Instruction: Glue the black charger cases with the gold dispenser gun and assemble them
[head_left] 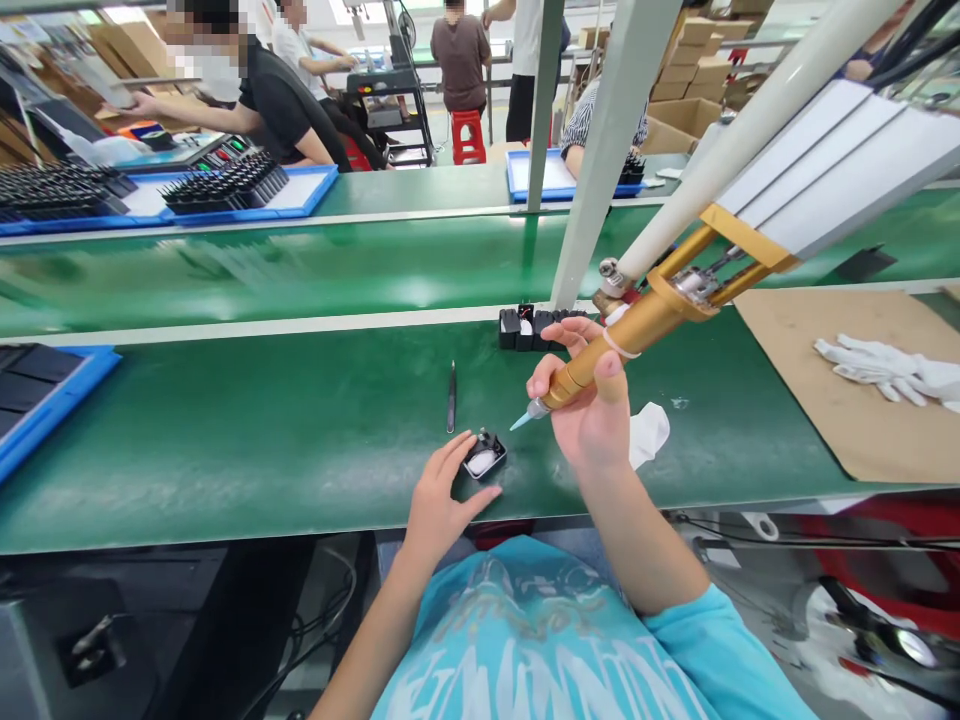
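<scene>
My right hand [592, 410] is wrapped around a gold-coloured glue dispenser [585, 375], fingers behind the barrel and thumb along the near side. Its pale blue tapered nozzle [519, 422] points down and left, just above and to the right of a small black housing [485, 455]. That housing lies on the green bench with its open side up and a white round part inside. My left hand [439, 500] rests on the bench, fingers stretched with their tips at the housing's left edge. Its thumb is spread out in front, apart from the housing.
Black tweezers [451, 398] lie behind the housing. A row of black housings [517, 328] stands at the bench's back strip. White cloth [649, 435] is beside my right wrist; white gloves [885, 368] lie on cardboard [795, 400]. A blue tray [97, 360] is left. Co-workers sit beyond.
</scene>
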